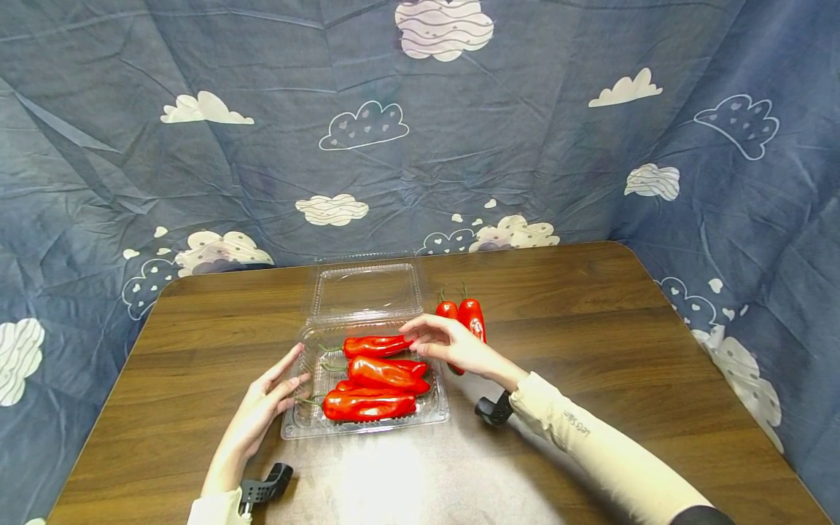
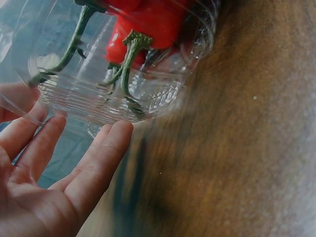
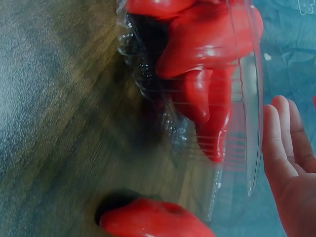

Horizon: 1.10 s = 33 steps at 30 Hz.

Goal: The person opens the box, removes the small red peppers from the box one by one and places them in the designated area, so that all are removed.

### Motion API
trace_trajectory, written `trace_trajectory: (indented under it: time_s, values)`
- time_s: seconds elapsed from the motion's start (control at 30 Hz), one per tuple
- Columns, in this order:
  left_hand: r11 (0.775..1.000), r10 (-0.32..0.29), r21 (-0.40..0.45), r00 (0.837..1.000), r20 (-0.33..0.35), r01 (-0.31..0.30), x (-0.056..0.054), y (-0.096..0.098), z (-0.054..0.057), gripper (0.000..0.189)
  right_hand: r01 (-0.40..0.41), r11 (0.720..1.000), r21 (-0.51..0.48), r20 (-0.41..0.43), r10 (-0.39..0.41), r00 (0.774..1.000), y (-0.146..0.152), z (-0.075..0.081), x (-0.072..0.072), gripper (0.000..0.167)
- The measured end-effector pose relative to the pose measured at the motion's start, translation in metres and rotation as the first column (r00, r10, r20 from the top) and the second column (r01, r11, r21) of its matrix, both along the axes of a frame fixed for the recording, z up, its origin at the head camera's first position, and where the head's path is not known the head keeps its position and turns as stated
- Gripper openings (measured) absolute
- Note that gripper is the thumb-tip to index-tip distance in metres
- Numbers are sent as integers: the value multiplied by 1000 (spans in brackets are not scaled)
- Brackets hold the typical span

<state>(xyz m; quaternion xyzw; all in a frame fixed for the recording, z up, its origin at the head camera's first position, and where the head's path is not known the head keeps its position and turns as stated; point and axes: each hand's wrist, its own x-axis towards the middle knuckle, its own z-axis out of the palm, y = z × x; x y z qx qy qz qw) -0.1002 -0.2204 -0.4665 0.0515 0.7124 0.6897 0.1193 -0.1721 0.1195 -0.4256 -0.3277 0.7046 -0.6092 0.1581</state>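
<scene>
A clear plastic clamshell box (image 1: 433, 417) lies with its lid (image 1: 367, 292) folded back, several red peppers (image 1: 383, 373) inside with green stems toward the left. My left hand (image 1: 262, 397) is at the box's left side, fingers extended. In the left wrist view, the fingertips (image 2: 123, 129) come right up to the ribbed plastic wall near the pepper stems (image 2: 131, 59). Over the right rear corner, my right hand (image 1: 453, 343) overlaps the tip of the rearmost pepper (image 1: 374, 345) in the head view. The right wrist view has its fingers (image 3: 284, 133) straight, beside the plastic edge.
Beyond my right hand, more red peppers (image 1: 472, 317) lie on the wooden table (image 1: 577, 313), right of the box. A dark blue cloth (image 1: 275, 168) with a cloud pattern hangs behind the table. Each wrist wears a black camera mount (image 1: 494, 410).
</scene>
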Motion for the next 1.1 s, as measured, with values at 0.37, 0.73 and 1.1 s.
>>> trace_trajectory:
  time_s: [0.37, 0.73, 1.1]
  values:
    - [1000, -13, 12, 1000, -8, 13, 0, 0, 0, 55, -136, 990, 28, -6, 137, 991, -7, 0, 0, 35]
    - [1000, -16, 4, 1000, -9, 16, -1, -1, 0, 54, -211, 965, 156, -54, 222, 974, -11, 5, 1, 37]
    - [1000, -13, 14, 1000, -6, 13, -1, -1, 0, 55, -247, 925, 290, -36, 268, 963, -23, 5, 5, 38]
